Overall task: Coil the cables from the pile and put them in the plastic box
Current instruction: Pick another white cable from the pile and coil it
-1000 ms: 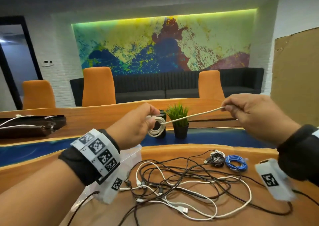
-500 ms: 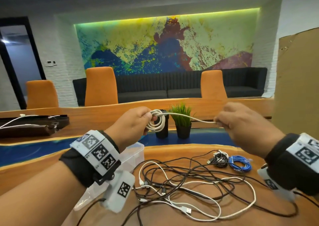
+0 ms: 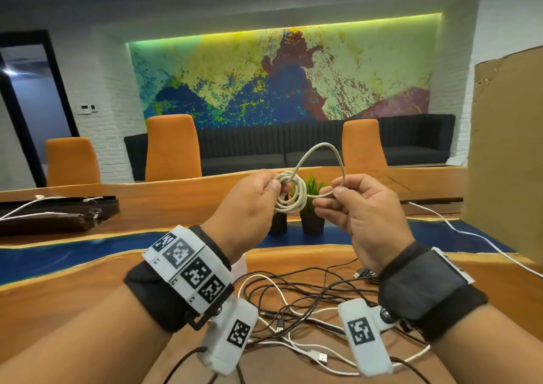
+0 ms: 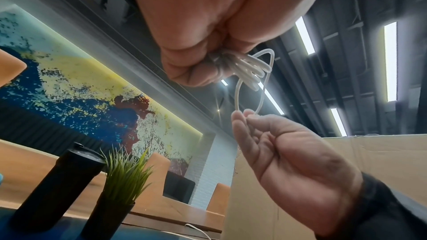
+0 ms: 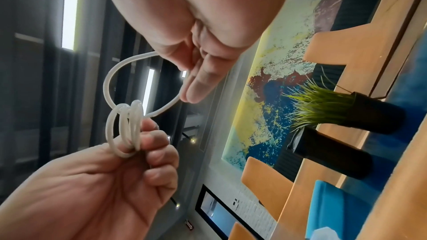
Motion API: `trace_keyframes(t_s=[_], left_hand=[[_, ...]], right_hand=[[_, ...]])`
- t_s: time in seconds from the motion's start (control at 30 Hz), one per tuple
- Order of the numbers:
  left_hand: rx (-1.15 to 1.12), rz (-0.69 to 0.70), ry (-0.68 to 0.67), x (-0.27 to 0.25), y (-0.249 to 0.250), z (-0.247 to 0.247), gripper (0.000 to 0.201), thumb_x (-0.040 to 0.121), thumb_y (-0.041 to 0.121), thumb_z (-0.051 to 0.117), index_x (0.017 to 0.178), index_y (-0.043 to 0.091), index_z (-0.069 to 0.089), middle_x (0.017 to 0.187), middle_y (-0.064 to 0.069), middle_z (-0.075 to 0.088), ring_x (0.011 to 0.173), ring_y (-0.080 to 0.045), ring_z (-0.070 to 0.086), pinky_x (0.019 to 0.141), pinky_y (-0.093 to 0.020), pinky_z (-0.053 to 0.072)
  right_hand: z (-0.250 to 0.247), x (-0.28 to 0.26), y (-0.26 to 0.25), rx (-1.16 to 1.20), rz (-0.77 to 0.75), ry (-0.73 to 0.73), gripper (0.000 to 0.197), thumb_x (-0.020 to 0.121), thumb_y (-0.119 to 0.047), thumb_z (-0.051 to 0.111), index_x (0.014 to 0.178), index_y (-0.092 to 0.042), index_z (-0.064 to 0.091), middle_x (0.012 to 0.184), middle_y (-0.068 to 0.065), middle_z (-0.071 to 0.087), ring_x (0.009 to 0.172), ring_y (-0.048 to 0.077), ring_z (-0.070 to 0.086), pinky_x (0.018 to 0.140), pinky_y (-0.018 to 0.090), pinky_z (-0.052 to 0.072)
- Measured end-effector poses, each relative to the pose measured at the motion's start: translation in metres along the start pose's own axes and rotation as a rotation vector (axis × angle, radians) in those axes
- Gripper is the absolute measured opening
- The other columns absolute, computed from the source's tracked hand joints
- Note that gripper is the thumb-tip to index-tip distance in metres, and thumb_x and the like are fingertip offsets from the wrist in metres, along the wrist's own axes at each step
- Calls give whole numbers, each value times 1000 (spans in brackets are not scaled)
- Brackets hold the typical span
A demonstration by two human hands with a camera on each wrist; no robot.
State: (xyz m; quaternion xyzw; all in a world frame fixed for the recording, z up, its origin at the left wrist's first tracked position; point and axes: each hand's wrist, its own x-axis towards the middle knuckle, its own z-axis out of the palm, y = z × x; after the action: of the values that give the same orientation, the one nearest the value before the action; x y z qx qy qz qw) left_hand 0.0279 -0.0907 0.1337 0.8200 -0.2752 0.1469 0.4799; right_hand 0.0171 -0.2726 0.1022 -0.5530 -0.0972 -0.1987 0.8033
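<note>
A white cable [image 3: 295, 198] is partly wound into a small coil, and my left hand [image 3: 277, 188] grips it between thumb and fingers above the table. My right hand [image 3: 335, 192] pinches the free length just right of the coil, and a loose loop [image 3: 323, 145] arches up between the hands. The left wrist view shows the coil [image 4: 249, 68] under my left hand [image 4: 215, 65] and my right hand [image 4: 240, 114] pinching the loop. The right wrist view shows the coil [image 5: 127, 129]. A pile of black and white cables [image 3: 293, 304] lies on the table below. The plastic box [image 3: 240, 266] is almost hidden behind my left wrist.
A small potted plant [image 3: 313, 207] and a black cylinder [image 3: 277, 222] stand behind the hands. A tall cardboard sheet [image 3: 508, 148] is at the right, with a white cable [image 3: 470, 237] running past it. Dark cases [image 3: 58, 213] lie far left. Orange chairs line the far side.
My right hand has moved left to meet the left hand. The cable that was stretched straight now bends into a loop above the coil.
</note>
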Motion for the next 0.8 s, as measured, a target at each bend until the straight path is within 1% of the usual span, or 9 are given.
trace_keyframes(t_s=[0.13,0.23,0.33,0.4,0.5,0.57,0.63,0.73,0.8], left_hand=[[11,20,-9,-1,0,1,28,107,23,34,96,19,60,87,2,60,70,-2,51,70,-27,45],[41,98,-13,0,-3,5,25,107,20,37,98,17,60,87,2,62,70,1,55,69,-27,47],[98,191,-23,1,-3,8,23,106,19,39,106,12,61,94,-1,66,84,-12,61,77,-31,52],[132,237,-45,0,-2,9,20,106,19,39,104,15,59,93,3,65,83,-8,60,74,-24,51],[230,304,-14,1,-4,10,20,106,24,39,101,17,57,90,2,63,79,-12,58,70,-29,49],[290,336,26,2,-6,11,22,102,31,37,98,18,55,90,4,61,79,-14,56,69,-32,46],[338,362,35,1,-6,14,22,97,35,36,98,20,53,91,6,58,81,-13,54,69,-29,43],[353,372,60,0,-6,18,29,96,35,35,98,14,55,90,2,59,80,-15,54,67,-29,42],[351,332,150,7,-10,12,30,98,33,34,96,11,55,86,0,59,75,-17,53,64,-32,39]], right_hand=[[5,-3,0,61,3,-81,14,98,-1,47,100,-4,60,91,14,72,79,23,72,69,31,61],[10,-9,3,179,128,-188,15,97,-4,48,102,-5,62,91,12,71,79,20,68,67,32,60],[10,-13,8,234,307,-337,24,91,-17,54,113,-13,65,94,4,66,77,15,57,64,32,45],[6,-14,7,304,367,-452,29,84,-20,60,112,-18,67,96,3,61,78,16,51,65,32,37],[-3,-13,1,364,431,-672,48,74,-18,59,122,-13,58,103,12,57,87,24,54,71,38,41],[-3,-14,-5,313,443,-756,55,78,-21,62,131,-14,51,109,17,58,95,29,58,73,41,49],[4,-15,-10,197,425,-683,42,86,-23,66,126,-12,55,104,18,61,87,27,65,65,33,57],[11,-16,-15,81,355,-509,26,87,-11,64,112,-7,59,85,15,64,63,18,64,50,23,56],[11,-18,-18,8,304,-488,27,93,-7,57,120,-9,57,79,15,64,56,16,61,46,23,53]])
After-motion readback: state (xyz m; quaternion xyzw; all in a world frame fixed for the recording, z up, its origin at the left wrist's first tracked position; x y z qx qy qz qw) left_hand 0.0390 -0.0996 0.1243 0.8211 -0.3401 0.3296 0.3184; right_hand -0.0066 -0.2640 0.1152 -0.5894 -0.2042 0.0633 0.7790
